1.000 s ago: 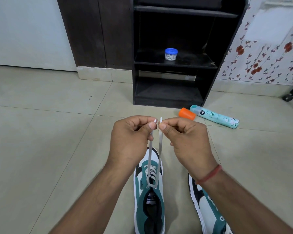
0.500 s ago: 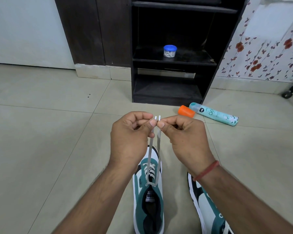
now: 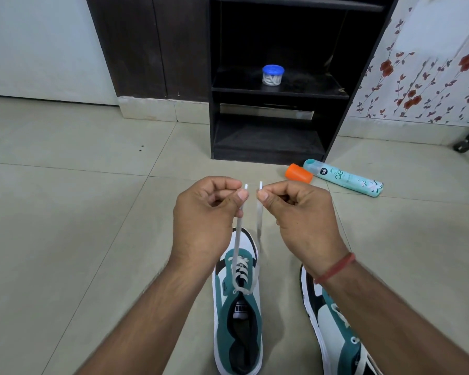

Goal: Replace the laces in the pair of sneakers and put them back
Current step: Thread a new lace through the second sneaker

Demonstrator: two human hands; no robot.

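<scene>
A teal, white and black sneaker lies on the floor tiles, toe pointing away from me. A white lace is threaded through its lower eyelets, and both ends run up to my hands. My left hand pinches the left lace end near its tip. My right hand pinches the right lace end near its tip. The two tips stand side by side with a small gap between them. The second sneaker lies to the right, partly hidden under my right forearm.
A dark shelf unit stands ahead with a small blue-lidded jar on its middle shelf. A teal spray can and an orange cap lie on the floor in front of it. A black caster wheel shows at far right.
My hands have moved slightly apart, so the two lace tips that were close together now have a small gap between them. The sneakers have not moved.
</scene>
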